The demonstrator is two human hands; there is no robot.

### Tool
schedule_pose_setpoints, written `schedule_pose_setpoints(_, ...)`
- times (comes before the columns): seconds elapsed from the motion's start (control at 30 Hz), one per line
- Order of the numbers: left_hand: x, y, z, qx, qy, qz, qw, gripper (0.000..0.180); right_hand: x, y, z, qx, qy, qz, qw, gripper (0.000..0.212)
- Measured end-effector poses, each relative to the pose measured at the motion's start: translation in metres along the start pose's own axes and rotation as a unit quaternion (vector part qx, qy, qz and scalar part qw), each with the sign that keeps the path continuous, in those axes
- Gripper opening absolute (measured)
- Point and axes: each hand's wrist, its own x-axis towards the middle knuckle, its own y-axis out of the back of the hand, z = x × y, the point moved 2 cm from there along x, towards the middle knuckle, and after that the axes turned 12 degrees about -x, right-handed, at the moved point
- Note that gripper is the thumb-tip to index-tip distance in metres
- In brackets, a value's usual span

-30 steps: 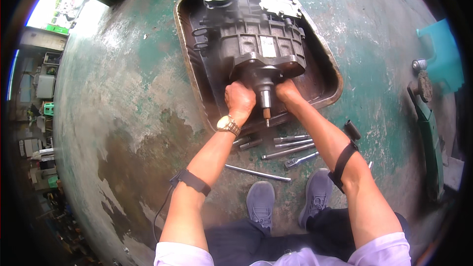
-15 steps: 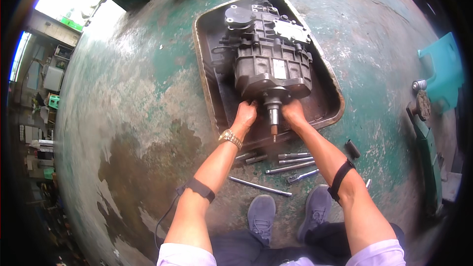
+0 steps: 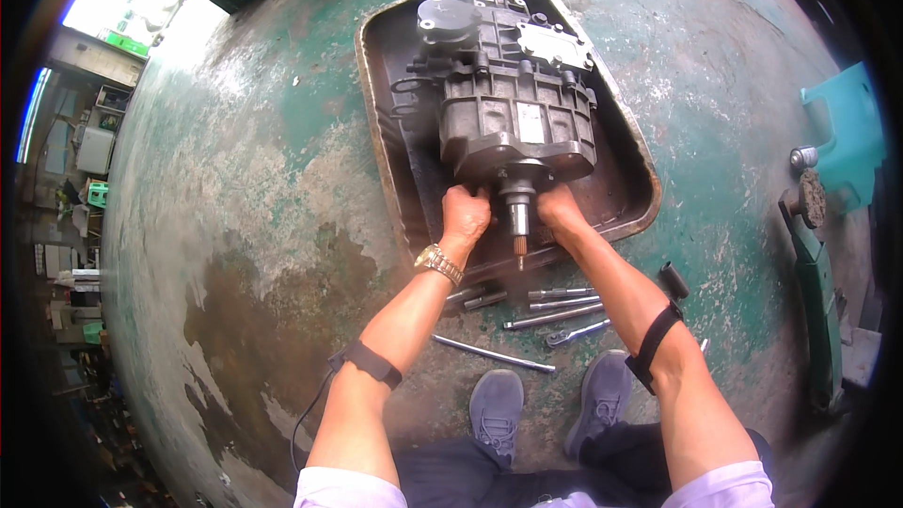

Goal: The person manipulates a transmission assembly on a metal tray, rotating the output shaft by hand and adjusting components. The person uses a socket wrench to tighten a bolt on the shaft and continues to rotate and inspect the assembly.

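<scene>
A grey cast-metal gearbox (image 3: 517,118) lies in a shallow, dark metal tray (image 3: 649,174) on the floor. Its splined shaft (image 3: 518,216) points toward me, between my hands. My left hand (image 3: 466,214) is closed in a fist left of the shaft, close under the gearbox's front end; whatever its fingers hold is hidden. On the shaft's other side, my right hand (image 3: 559,211) reaches under the same end, with its fingers out of sight behind the hand and casting.
Near my shoes (image 3: 497,409) lie a ratchet (image 3: 577,333), a long bar (image 3: 494,354), a socket (image 3: 673,279) and several extension bars (image 3: 555,316). A turquoise stool (image 3: 847,136) and a green jack (image 3: 816,310) stand at the right. A wet stain (image 3: 254,329) marks the floor at left.
My view has shifted slightly, so the tray and gearbox sit a little higher in the picture. Both hands stay by the shaft, the left one turned slightly with its knuckles more visible.
</scene>
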Motion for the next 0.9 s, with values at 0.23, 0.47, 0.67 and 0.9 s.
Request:
schedule_pose_setpoints(0.23,0.005,-0.009,-0.01,0.192,-0.1,0.049,0.975,0.027,-0.016,0.006,-0.024,0.01,-0.006,0.021,1.0,0.033)
schedule_pose_setpoints(0.47,0.016,-0.005,-0.032,0.06,-0.067,0.018,0.996,0.029,-0.012,0.006,-0.018,-0.037,-0.015,0.005,0.999,0.032)
schedule_pose_setpoints(0.67,0.018,-0.005,-0.04,-0.103,-0.051,-0.012,0.993,0.03,-0.004,-0.001,-0.002,0.014,-0.03,0.002,0.999,0.033)
schedule_pose_setpoints(0.9,0.011,-0.001,-0.017,-0.128,-0.018,-0.006,0.992,0.025,0.004,-0.006,0.007,-0.028,0.005,0.065,0.998,0.012)
